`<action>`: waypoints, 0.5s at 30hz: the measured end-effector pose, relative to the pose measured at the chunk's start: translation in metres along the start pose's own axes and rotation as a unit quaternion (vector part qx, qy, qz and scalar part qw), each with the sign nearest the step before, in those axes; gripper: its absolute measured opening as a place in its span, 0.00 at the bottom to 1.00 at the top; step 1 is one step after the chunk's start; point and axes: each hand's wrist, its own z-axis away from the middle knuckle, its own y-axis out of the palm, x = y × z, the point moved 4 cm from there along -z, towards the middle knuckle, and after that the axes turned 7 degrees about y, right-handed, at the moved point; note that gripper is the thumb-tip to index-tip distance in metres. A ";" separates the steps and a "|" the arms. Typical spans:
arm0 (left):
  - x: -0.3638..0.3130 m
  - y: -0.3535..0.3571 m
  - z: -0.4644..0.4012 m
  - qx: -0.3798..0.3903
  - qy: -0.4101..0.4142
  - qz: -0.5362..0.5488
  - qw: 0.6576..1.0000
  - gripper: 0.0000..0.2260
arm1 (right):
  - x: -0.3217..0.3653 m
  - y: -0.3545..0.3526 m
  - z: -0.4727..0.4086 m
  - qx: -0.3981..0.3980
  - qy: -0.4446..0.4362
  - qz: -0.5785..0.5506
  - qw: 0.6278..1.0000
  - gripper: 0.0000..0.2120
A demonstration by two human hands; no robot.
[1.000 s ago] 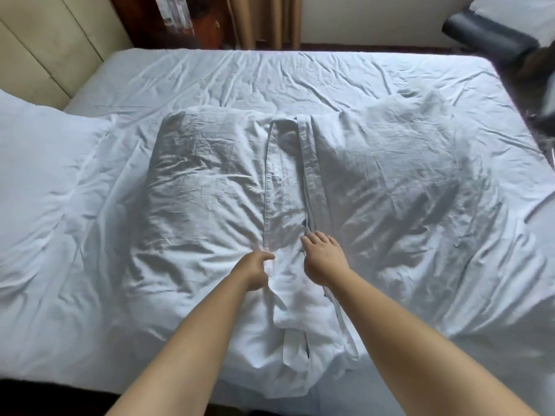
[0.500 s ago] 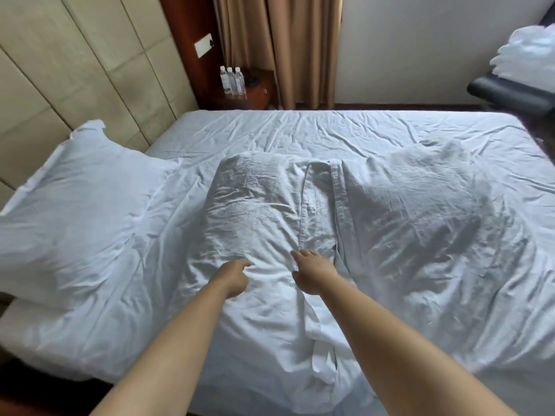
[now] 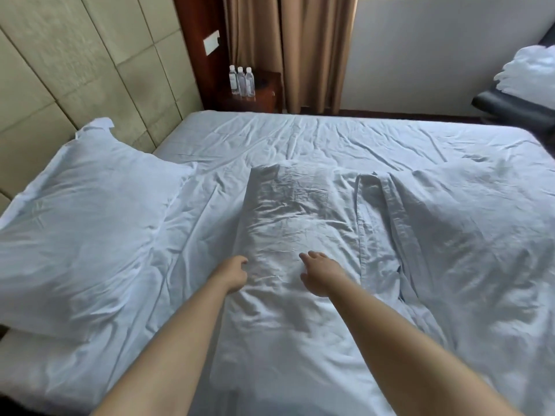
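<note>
Both hands are on the pillow, mid-bed, right in front of the person. The right hand lies flat on its near top, fingers stretched and relaxed, pressing rather than grasping. That looks like smoothing, or pinning the filling down so the case sits evenly. The left hand is at the pillow's left edge with its fingers curled in. Whether it actually pinches cloth, I cannot tell from here. It seems placed to brace or tug that side while the other hand flattens.

The pillow's long axis runs away from the person, from the near bed edge towards the far one, leaning slightly left. Its far end is plump and creased, and the near end runs flatter, out of frame between the forearms. A folded hem runs along its right side, parallel to that axis, so the opening appears to face right.

A second pillow rests well to the left, and bottles stand on the far stand.
</note>
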 end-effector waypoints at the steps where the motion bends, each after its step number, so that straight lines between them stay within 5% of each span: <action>1: 0.009 -0.001 -0.006 0.005 -0.003 0.001 1.000 0.22 | 0.006 0.007 -0.005 0.004 0.003 -0.004 1.000 0.24; 8: 0.051 0.041 -0.049 0.062 -0.066 0.102 0.991 0.35 | 0.018 0.057 -0.036 0.041 0.076 -0.012 0.996 0.35; 15: 0.076 0.095 -0.086 0.006 -0.112 0.168 0.979 0.46 | 0.013 0.105 -0.056 -0.001 0.109 0.000 0.994 0.36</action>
